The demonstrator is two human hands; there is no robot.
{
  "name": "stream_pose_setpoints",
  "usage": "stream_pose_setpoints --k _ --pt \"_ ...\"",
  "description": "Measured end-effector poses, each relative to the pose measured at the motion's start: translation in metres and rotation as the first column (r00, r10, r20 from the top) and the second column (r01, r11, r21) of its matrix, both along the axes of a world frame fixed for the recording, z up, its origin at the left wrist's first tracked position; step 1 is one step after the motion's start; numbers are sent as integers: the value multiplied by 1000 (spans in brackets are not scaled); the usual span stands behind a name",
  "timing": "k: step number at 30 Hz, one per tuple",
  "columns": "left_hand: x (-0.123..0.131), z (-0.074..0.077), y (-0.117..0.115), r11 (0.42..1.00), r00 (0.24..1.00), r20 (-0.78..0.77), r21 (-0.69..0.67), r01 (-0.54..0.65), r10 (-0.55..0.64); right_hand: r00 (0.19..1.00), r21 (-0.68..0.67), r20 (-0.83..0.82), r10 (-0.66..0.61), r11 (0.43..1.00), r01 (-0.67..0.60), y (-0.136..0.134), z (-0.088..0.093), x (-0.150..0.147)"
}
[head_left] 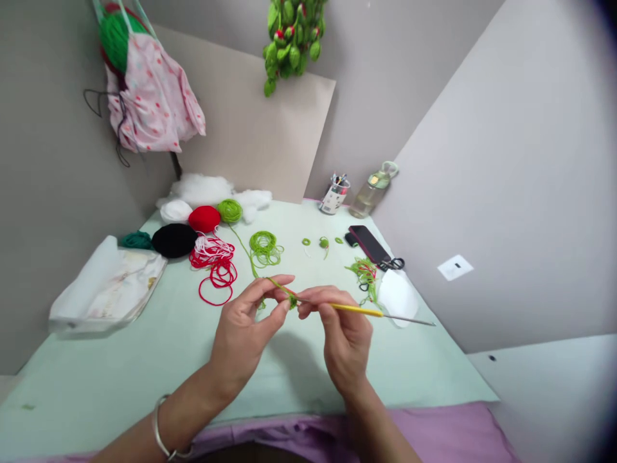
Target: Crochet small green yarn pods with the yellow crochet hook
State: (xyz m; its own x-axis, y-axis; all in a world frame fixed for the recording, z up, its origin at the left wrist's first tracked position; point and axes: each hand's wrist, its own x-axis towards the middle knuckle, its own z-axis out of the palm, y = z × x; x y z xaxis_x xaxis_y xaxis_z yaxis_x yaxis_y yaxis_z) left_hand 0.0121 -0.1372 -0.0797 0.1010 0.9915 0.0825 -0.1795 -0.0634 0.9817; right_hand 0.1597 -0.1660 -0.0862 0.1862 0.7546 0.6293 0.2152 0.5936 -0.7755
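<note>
My left hand (250, 325) pinches a small green crochet piece (292, 301) between thumb and fingers. Green yarn (245, 251) runs over its index finger and back to a green yarn ball (230, 210). In my right hand (344, 331) is a crochet hook with a yellow grip (357, 310), held like a pencil. The hook's tip meets the green piece, though the fingers partly cover it. Its other metal end points right. Beyond my hands lies a loose coil of green yarn (264, 249).
Red (204, 219), black (174, 240) and white yarn balls (176, 211) sit back left, near tangled red yarn (219, 273). A plastic-wrapped packet (108, 286) lies left. On the right are a phone (370, 243), scissors (393, 263), yarn scraps (365, 276), a pen cup (335, 195) and a bottle (372, 193).
</note>
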Motion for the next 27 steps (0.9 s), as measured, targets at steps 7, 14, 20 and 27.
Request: stream_pose_setpoints --k 7,14,20,27 --pt "17 8 26 999 998 66 -29 19 -17 982 140 164 -93 988 70 24 -22 11" --pt "23 -11 49 999 997 69 -28 35 -33 986 -147 -168 16 988 -41 51 -18 16" --pt "10 -21 44 997 998 45 -47 52 -50 925 -294 -368 95 932 -213 50 -24 10" --pt "6 -26 48 998 998 8 -30 56 -56 883 -333 -457 108 900 -282 55 -28 7"
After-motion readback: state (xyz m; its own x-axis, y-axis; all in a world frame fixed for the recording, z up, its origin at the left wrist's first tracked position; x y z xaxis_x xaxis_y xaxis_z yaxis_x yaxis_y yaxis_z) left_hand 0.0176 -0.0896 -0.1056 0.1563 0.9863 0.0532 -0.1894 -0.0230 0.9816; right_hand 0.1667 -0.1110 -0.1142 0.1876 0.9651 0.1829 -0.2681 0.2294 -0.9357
